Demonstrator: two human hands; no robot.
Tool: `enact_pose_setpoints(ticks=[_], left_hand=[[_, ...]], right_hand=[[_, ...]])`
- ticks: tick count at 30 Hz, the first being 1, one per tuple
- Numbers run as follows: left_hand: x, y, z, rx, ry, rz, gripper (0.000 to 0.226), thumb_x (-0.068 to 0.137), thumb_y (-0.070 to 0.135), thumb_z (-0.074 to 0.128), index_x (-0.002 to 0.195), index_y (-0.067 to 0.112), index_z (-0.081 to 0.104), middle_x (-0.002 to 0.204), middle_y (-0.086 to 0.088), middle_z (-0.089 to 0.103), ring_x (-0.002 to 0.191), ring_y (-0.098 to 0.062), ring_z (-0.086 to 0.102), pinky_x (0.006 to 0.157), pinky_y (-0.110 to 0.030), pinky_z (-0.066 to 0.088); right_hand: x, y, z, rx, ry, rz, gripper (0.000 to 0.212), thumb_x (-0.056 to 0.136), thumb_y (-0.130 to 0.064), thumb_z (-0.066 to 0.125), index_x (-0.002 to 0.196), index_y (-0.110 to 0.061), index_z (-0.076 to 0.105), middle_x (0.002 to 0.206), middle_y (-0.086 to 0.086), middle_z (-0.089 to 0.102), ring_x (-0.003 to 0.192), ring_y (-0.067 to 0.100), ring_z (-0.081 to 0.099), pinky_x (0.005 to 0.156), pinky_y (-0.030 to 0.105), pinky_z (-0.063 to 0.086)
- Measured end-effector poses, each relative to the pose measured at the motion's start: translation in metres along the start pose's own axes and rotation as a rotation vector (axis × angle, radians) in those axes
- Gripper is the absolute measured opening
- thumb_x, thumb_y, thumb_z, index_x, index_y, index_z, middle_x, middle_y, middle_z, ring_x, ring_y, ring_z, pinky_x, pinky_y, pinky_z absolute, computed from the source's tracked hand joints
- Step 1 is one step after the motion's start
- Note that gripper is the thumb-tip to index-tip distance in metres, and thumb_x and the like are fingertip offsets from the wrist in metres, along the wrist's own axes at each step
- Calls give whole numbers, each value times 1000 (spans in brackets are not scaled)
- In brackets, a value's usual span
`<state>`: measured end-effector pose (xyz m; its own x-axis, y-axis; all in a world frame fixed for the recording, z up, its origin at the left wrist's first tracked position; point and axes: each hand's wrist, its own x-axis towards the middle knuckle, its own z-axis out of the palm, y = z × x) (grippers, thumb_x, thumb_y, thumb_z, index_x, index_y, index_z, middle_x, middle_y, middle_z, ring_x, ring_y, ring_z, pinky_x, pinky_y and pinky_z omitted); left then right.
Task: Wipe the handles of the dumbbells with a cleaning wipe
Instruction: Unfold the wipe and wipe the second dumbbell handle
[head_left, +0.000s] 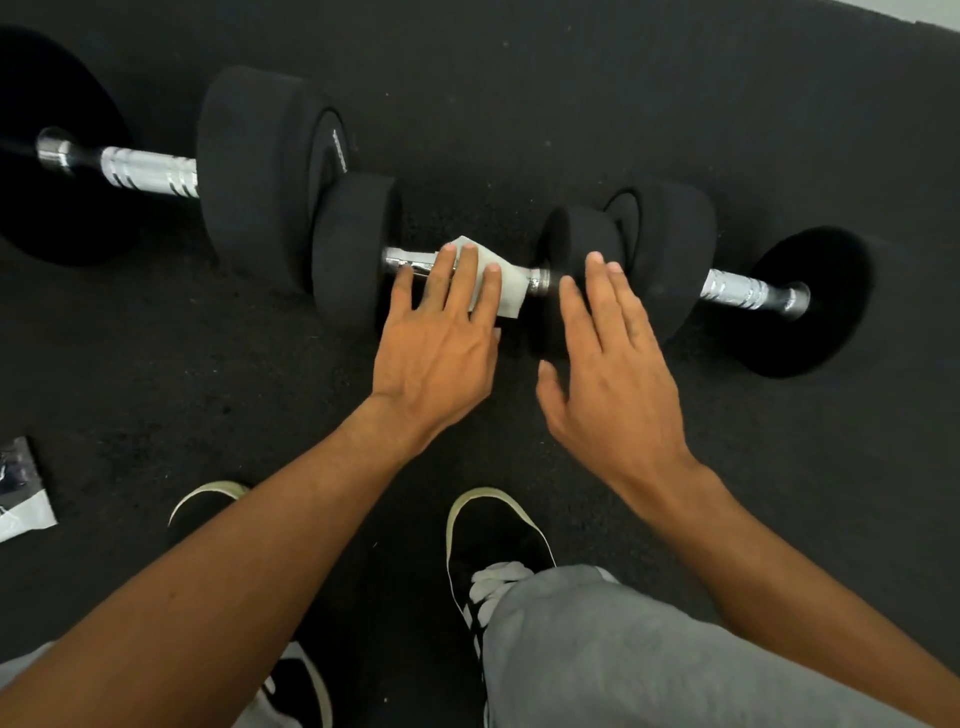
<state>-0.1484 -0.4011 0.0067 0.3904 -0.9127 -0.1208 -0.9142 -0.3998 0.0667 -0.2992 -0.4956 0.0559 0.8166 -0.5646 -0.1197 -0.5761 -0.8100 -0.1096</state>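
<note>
Two-handed: pressing the wipe flat onto the chrome handle of the middle dumbbell with the straight, slightly spread fingers of the left hand, likely readying a rub along it. Laying the right hand, flat and relaxed, over the black head, perhaps touching, seemingly guarding against rolling on the rubber floor. Leaving the far-left handle and far-right handle bare.
</note>
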Motion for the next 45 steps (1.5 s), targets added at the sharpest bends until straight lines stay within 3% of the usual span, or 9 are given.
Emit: enact_pose_setpoints(ticks=[3, 13, 19, 25, 30, 35, 41, 45], left_hand=[[-1, 3, 5, 12, 22, 16, 64, 102, 40, 33, 155, 5, 27, 164, -19, 20, 153, -31, 19, 116, -61, 25], [4, 5, 19, 4, 49, 57, 61, 105, 35, 31, 158, 7, 20, 164, -20, 20, 153, -32, 18, 118, -63, 18], [18, 4, 13, 3, 40, 67, 60, 105, 36, 33, 158, 8, 23, 163, -18, 26, 151, -32, 25, 117, -65, 21], [45, 0, 7, 10, -5, 104, 57, 107, 41, 28, 156, 12, 31, 159, -13, 37, 148, -29, 33, 116, -63, 24], [44, -7, 11, -49, 64, 141, 47, 107, 26, 39, 153, 13, 39, 154, -12, 45, 143, -26, 42, 117, -57, 28], [21, -9, 18, -21, 135, 181, 52, 104, 20, 46, 154, 13, 37, 157, -12, 41, 146, -27, 38, 116, -59, 29], [6, -8, 24, 88, 116, 237, 54, 103, 24, 30, 156, 13, 32, 160, -11, 36, 148, -29, 33, 115, -63, 26], [18, -10, 21, 131, 104, 292, 54, 103, 23, 35, 155, 12, 33, 160, -11, 36, 148, -29, 34, 115, -65, 26]], right_hand=[[-1, 2, 3, -39, -47, -1, 79, 93, -31, 59, 156, -2, 22, 165, 21, 13, 154, 33, 11, 122, 50, 24], [-4, 6, 12, -59, -58, -26, 83, 92, -22, 59, 158, 0, 12, 166, 21, 7, 155, 32, 6, 123, 49, 24], [-3, 7, 17, -32, -23, -27, 82, 92, -16, 59, 157, 0, 13, 166, 21, 8, 155, 33, 7, 121, 50, 27], [-5, 8, 19, -13, -44, -40, 86, 92, -23, 59, 158, -1, 9, 166, 21, 4, 155, 32, 3, 121, 50, 26], [-4, 10, 18, -7, -64, -46, 87, 91, -24, 59, 158, -1, 8, 167, 20, 1, 155, 31, 0, 122, 49, 25], [-3, 10, 19, 31, -61, -39, 88, 91, -24, 59, 158, 0, 7, 167, 20, 0, 155, 31, -1, 122, 49, 25], [-4, 9, 19, 57, -46, -42, 87, 91, -24, 59, 158, -1, 8, 167, 20, 1, 155, 31, 0, 121, 48, 27], [-4, 7, 20, 40, -43, -30, 86, 92, -26, 57, 158, 0, 9, 166, 21, 1, 155, 30, -1, 123, 46, 23]])
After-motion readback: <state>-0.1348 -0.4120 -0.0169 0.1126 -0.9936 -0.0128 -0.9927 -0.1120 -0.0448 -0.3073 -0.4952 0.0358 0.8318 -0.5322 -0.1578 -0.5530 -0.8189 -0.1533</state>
